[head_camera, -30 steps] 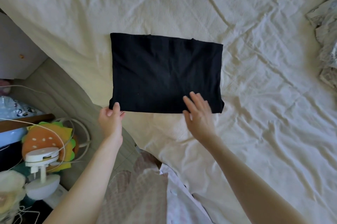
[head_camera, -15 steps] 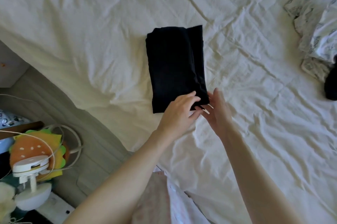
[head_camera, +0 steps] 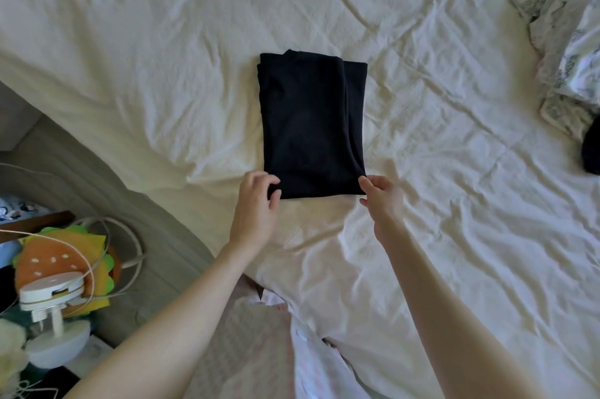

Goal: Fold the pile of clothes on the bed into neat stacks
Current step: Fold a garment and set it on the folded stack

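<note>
Cloth was the thing to think about here, because the black garment [head_camera: 310, 125] was soft and thin and would bend any way it was pushed. It lay folded into a tall, narrow shape in the middle of the bed [head_camera: 156, 41], on the wrinkled cream sheet. One layer stuck out a little along its right side, so the fold was not quite even. The left hand [head_camera: 256, 203] was at the near left corner, with its curled fingers and thumb pinching the edge there. The right hand [head_camera: 383, 200] was at the near right corner, and its thumb and fingers pinched that corner too. The two hands were apart, one at each near corner. It looked light, so it would lift with no trouble, but it would sag and flop open if only one corner was picked up. I think the best places to hold were just those two near corners, taking all the layers at once so none slipped out. Then the near end could be brought up over the far end to make a smaller square. A quick pull could drag the bottom layer crooked. More clothes [head_camera: 568, 28], white with a grey pattern, sat in a pile well apart at the right edge, with something dark [head_camera: 589, 151] beside them.
</note>
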Motion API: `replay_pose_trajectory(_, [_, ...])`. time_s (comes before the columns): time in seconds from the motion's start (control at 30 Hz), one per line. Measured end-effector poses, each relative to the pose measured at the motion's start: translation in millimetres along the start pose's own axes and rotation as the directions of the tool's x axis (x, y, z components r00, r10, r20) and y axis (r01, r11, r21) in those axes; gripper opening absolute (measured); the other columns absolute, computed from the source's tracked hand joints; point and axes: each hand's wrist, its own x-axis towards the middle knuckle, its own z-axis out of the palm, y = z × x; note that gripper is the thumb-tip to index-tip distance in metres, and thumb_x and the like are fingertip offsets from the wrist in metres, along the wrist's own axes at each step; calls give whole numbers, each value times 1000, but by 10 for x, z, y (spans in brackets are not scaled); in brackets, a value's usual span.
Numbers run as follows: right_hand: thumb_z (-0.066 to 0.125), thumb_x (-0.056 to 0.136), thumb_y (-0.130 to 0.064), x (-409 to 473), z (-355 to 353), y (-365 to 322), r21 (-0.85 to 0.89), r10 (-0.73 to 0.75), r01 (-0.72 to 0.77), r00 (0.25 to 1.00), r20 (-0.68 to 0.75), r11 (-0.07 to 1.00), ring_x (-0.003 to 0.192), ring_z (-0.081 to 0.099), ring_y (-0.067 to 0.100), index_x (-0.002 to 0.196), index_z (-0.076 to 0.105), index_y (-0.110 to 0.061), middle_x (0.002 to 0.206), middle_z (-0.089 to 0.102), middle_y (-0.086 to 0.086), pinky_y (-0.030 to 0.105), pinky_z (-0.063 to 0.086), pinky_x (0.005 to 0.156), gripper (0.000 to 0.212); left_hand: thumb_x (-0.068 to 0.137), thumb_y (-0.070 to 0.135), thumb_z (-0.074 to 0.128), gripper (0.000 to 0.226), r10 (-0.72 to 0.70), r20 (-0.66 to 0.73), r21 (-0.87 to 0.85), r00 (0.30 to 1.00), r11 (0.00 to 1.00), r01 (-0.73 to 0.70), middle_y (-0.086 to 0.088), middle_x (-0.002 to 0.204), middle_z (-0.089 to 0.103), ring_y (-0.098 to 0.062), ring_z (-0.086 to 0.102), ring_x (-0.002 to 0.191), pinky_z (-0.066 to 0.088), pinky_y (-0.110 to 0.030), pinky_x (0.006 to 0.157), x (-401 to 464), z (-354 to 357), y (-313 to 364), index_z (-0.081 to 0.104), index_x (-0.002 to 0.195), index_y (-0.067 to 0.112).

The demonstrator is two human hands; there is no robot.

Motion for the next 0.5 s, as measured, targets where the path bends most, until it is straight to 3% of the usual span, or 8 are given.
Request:
replay_pose_trajectory(0.1, [55,93,-15,64,11,-28,0,66,-66,996,64,998,88,59,19,75,53,-15,85,59,2,34,52,84,19,92,17,60,36,-356,-1,-313,934,888,338,0,114,50,-5,51,89,42,-5,70,146,3,52,48,124,6])
replay_pose_trajectory(0.17, [53,94,-11,98,-1,-70,83,127,-142,978,167,986,87,62,20,71,48,-11,90,62,7,30,53,80,24,92,26,59,39,-461,88,-321,883,826,463,5,107,52,-6,50,90,38,-6,68,267,-3,46,50,125,8])
replay_pose_trajectory(0.23, [54,94,-7,91,-24,-102,155,158,-198,959,236,968,83,63,17,70,45,-11,90,63,8,25,53,75,26,92,28,58,28,-502,173,-298,848,794,531,3,98,56,-13,53,89,39,-18,73,356,-21,29,57,113,9])
replay_pose_trajectory(0.33, [55,93,-3,18,-49,-88,263,175,-237,956,236,935,80,60,16,69,44,-11,88,60,8,23,51,70,27,92,22,59,19,-531,267,-336,804,731,594,-2,73,56,-19,50,71,41,-24,62,378,-110,15,59,78,8])
replay_pose_trajectory(0.4, [54,92,-1,-70,-61,-29,284,193,-261,950,246,923,87,60,19,76,50,-7,94,58,11,24,51,73,17,92,22,60,20,-529,328,-344,783,705,620,-5,76,59,-17,50,69,42,-24,62,301,-206,6,60,78,8])
replay_pose_trajectory(0.5, [58,89,1,-267,-137,165,233,309,-362,922,235,903,91,62,24,91,59,4,99,60,16,26,52,71,4,91,18,61,13,-522,456,-361,721,632,686,-7,92,68,-20,60,83,48,-29,73,35,-347,-78,65,87,7])
